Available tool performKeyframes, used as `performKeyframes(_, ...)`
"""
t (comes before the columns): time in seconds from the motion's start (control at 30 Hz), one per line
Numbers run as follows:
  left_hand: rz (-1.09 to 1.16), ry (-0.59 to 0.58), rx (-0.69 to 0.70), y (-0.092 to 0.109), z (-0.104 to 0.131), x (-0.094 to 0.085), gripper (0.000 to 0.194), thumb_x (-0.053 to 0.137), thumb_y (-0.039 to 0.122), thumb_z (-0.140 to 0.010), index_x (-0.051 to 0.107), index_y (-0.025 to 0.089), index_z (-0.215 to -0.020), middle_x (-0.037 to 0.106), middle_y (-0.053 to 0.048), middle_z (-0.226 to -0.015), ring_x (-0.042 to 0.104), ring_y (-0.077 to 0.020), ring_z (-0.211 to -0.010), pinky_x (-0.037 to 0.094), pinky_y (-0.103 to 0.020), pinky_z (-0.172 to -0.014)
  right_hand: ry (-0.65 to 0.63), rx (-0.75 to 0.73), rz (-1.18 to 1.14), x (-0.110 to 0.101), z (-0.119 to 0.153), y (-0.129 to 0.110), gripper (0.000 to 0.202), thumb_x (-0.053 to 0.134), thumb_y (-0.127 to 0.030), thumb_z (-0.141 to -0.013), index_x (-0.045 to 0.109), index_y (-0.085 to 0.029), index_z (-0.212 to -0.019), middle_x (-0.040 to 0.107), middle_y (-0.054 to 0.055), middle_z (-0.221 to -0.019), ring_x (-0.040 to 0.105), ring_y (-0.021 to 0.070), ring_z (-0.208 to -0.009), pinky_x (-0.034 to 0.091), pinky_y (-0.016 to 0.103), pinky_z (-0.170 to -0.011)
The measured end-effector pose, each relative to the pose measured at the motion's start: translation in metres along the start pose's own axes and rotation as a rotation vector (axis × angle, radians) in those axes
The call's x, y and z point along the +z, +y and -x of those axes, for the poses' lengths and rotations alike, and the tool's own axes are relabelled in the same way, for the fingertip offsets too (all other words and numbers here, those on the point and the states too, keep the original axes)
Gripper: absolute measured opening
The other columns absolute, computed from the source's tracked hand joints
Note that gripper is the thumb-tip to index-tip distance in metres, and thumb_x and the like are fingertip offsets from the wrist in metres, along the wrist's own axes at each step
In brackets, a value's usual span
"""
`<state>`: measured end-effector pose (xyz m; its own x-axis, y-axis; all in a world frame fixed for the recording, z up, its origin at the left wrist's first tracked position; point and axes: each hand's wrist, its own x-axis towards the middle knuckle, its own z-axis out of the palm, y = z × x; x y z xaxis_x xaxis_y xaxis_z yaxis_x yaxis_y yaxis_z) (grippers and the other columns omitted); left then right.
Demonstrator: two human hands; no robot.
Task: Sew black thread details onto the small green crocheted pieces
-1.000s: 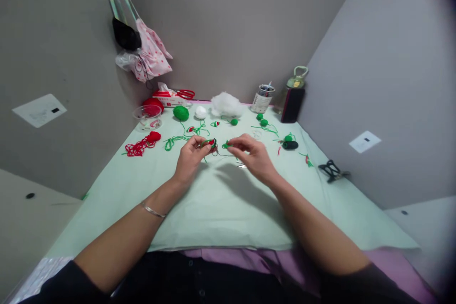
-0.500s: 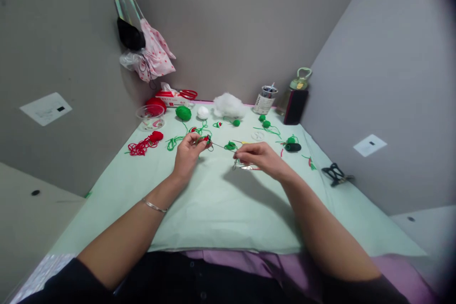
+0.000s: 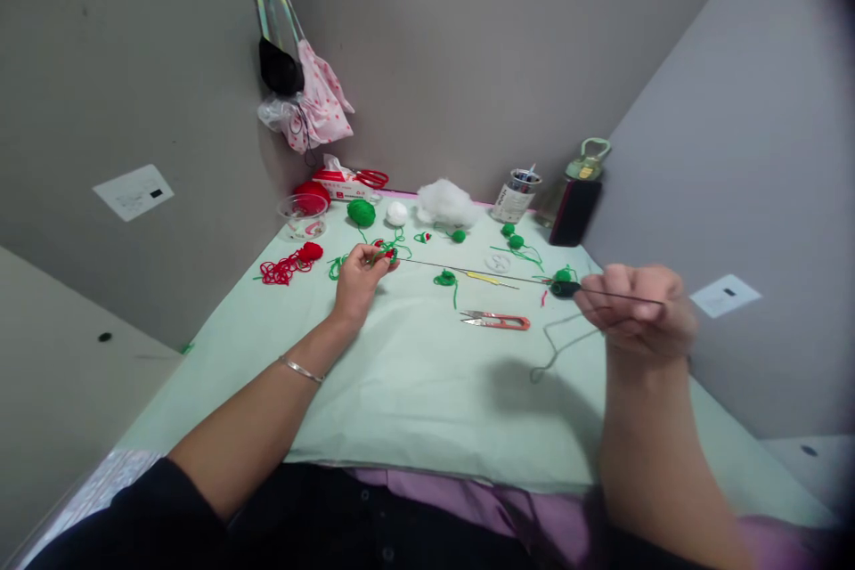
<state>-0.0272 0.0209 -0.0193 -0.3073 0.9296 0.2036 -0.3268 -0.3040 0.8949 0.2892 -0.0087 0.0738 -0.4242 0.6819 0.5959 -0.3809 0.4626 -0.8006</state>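
My left hand (image 3: 354, 289) pinches a small red and green crocheted piece (image 3: 390, 256) above the table. A dark thread (image 3: 481, 271) runs taut from this piece to my right hand (image 3: 642, 312), which is raised at the right with its fingers closed on the thread. A loose tail of thread (image 3: 557, 349) dangles below that hand. Whether a needle is in those fingers I cannot tell. Under the taut thread lie a yellow crochet hook (image 3: 482, 277) and a small green yarn piece (image 3: 444, 279). Thread snips (image 3: 498, 321) with orange handles rest nearer to me.
Red yarn (image 3: 287, 267), a green yarn ball (image 3: 362, 213), white stuffing (image 3: 444, 203) and a clear tub (image 3: 304, 218) stand farther back. A pen can (image 3: 516, 196), a phone (image 3: 575, 212) and a bottle (image 3: 588, 162) are at the back right. Grey partitions (image 3: 468, 62) enclose the table.
My right hand has swung far right and up toward the camera, drawing the thread out long. The snips beneath it are uncovered. My left hand still holds the crocheted piece.
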Motion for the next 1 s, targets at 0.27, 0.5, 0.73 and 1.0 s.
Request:
performKeyframes(0.27,0.107,-0.156,-0.118,0.011,0.006,0.002,0.023,0.079,0.026,-0.071,0.067,0.016,-0.087,0.068,-0.002,-0.090,0.068,-0.0150,-0.084,0.055,-0.041,-0.097,-0.140,0.154,0.296,-0.007,-0.002,0.003,0.033,0.063,-0.043,-0.091,0.074,-0.021,-0.070,0.054,0.003,-0.051,0.050,0.0141,-0.049,0.043,0.028,-0.047)
performKeyframes(0.5,0.089,-0.501,-0.313,0.020,0.025,0.009,0.018,0.078,0.028,-0.077,0.073,0.018,-0.091,0.072,-0.006,-0.098,0.070,-0.0191,-0.091,0.055,-0.039,-0.097,0.074,0.499,0.755,0.036,-0.019,0.053,0.027,0.066,-0.040,-0.084,0.075,-0.015,-0.084,0.069,0.006,-0.078,0.055,0.0139,-0.066,0.044,0.027,-0.061)
performKeyframes(0.73,-0.064,-0.603,-0.250,0.013,0.034,0.014,0.016,0.075,0.032,-0.082,0.073,0.019,-0.091,0.071,-0.005,-0.097,0.071,-0.0202,-0.090,0.056,-0.037,-0.093,-0.030,0.514,0.502,0.065,-0.015,0.062,0.024,0.065,-0.036,-0.087,0.077,-0.016,-0.092,0.066,0.004,-0.081,0.056,0.0130,-0.071,0.045,0.026,-0.065)
performKeyframes(1.0,-0.150,-0.551,-0.130,0.020,0.039,0.020,0.016,0.074,0.031,-0.081,0.073,0.018,-0.089,0.070,-0.005,-0.093,0.069,-0.0195,-0.086,0.057,-0.037,-0.089,-0.001,0.488,0.576,0.071,-0.016,0.060,0.014,0.067,-0.026,-0.083,0.076,-0.015,-0.085,0.065,0.003,-0.081,0.053,0.0113,-0.067,0.041,0.026,-0.062)
